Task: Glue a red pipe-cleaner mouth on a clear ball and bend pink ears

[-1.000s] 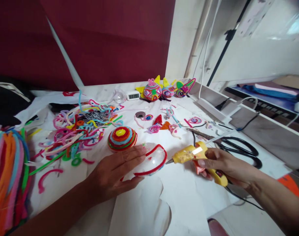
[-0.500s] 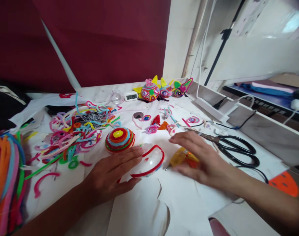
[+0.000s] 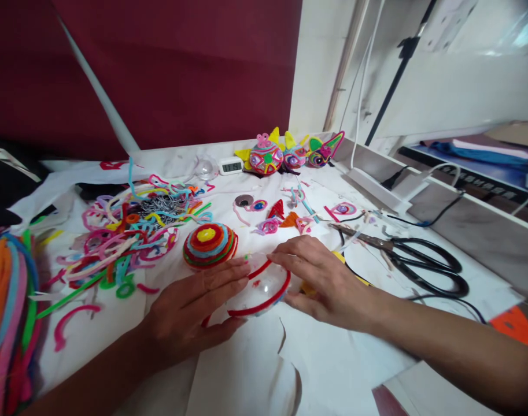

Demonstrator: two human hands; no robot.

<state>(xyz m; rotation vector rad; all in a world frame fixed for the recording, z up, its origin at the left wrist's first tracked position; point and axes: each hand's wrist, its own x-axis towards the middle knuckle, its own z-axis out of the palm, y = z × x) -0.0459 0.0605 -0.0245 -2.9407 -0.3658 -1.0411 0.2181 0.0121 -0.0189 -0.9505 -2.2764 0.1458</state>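
Observation:
A clear plastic half-ball [image 3: 258, 292] with a red pipe cleaner strip along its rim lies between my hands on white paper. My left hand [image 3: 196, 300] grips its left side, fingers on top and thumb lower down. On the opposite side, my right hand [image 3: 320, 280] has fingertips and thumb around the right edge. Just behind the half-ball sits a dome wrapped in striped pipe cleaners [image 3: 209, 245], with a yellow centre. A yellow glue gun [image 3: 339, 257] lies mostly hidden behind my right hand.
Black-handled scissors [image 3: 420, 260] lie at the right. A tangle of pipe cleaner pieces [image 3: 125, 231] covers the left, beside a bundle of long pipe cleaners [image 3: 12, 312]. Decorated pipe cleaner figures [image 3: 266, 157] and a digital clock [image 3: 231, 166] stand at the back. A power strip [image 3: 379, 190] runs along the right edge.
My right hand has moved left, away from the glue gun, and now touches the half-ball. My left hand keeps its hold. The view has shifted slightly.

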